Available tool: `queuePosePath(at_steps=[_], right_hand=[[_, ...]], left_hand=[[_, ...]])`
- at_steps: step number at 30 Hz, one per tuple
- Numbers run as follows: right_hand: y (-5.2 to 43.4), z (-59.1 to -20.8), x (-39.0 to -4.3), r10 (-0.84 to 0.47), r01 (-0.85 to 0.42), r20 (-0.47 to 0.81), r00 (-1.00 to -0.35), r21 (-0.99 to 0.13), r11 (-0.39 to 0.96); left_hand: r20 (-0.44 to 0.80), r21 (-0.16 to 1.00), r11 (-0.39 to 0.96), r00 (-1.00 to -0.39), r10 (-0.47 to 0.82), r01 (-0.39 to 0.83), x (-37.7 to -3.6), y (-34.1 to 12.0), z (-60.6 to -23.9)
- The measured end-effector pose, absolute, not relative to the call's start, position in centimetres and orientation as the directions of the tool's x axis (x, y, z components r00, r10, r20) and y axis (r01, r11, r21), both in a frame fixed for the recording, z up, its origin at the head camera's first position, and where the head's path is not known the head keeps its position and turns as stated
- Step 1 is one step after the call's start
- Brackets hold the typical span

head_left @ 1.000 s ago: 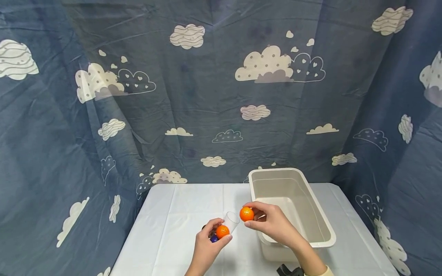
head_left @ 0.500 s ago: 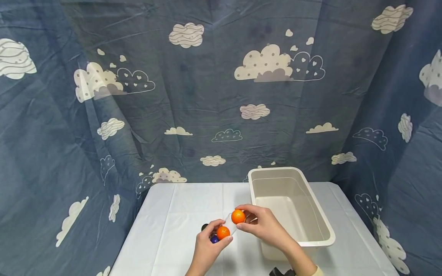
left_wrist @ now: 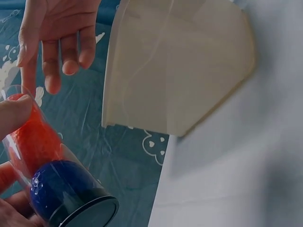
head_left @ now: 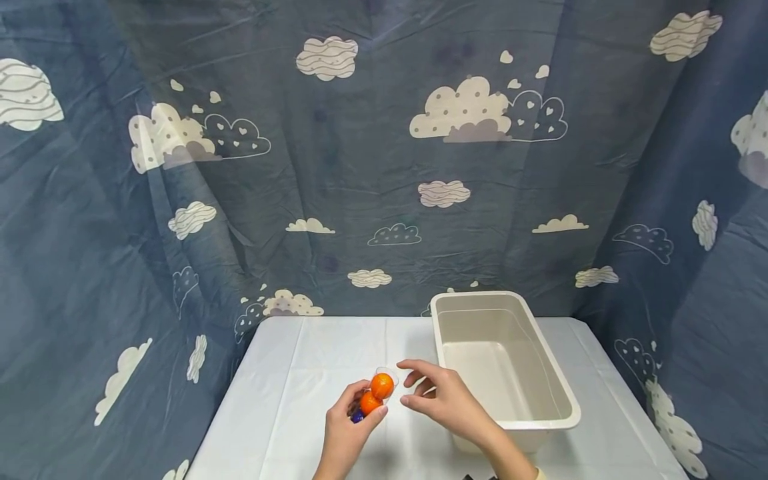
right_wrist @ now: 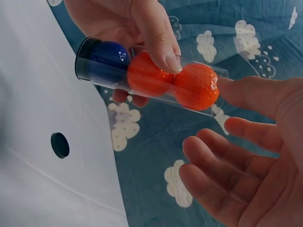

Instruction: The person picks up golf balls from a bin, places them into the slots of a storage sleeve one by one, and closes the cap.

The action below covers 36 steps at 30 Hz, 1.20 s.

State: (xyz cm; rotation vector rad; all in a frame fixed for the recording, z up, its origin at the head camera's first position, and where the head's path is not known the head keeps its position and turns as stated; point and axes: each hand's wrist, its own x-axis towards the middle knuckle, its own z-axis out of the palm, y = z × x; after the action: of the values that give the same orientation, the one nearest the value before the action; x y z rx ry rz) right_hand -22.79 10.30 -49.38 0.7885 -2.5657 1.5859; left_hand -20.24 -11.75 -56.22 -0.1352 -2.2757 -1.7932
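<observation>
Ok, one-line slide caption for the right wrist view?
Left hand grips a clear tube holding one blue and two orange balls; right hand open beside it.

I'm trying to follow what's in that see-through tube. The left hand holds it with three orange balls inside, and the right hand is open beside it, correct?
Not quite. The tube in the left hand holds two orange balls and one blue ball at the capped end, as the right wrist view shows. The right hand is indeed open beside it.

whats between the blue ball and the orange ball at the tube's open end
A second orange ball, touching both the blue ball and the end orange ball inside the clear tube; the right wrist view shows it.
</observation>
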Motion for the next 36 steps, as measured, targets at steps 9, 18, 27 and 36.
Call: queuePosePath(at_steps=[9, 18, 27, 36], right_hand=[[8.7, -50.1, -22.9, -0.425, -0.439, 0.269, -0.865, -0.814, 0.379], [7.1, -51.9, -23.4, -0.415, -0.434, 0.254, -0.873, -0.794, 0.427], [5.0, -54.3, -24.5, -0.412, -0.412, 0.204, -0.888, -0.752, 0.514], [2.9, -57.9, -26.5, -0.38, -0.385, 0.192, -0.905, -0.751, 0.536]], left_hand=[[0.265, 0.944, 0.24, -0.955, -0.136, 0.228, -20.1, -13.3, -56.3], [0.296, 0.935, 0.264, -0.931, -0.213, 0.237, -20.1, -14.9, -56.2], [0.307, 0.931, 0.278, -0.917, -0.254, 0.235, -19.7, -16.1, -56.1], [0.285, 0.935, 0.294, -0.914, -0.287, 0.199, -19.1, -17.2, -56.3]])
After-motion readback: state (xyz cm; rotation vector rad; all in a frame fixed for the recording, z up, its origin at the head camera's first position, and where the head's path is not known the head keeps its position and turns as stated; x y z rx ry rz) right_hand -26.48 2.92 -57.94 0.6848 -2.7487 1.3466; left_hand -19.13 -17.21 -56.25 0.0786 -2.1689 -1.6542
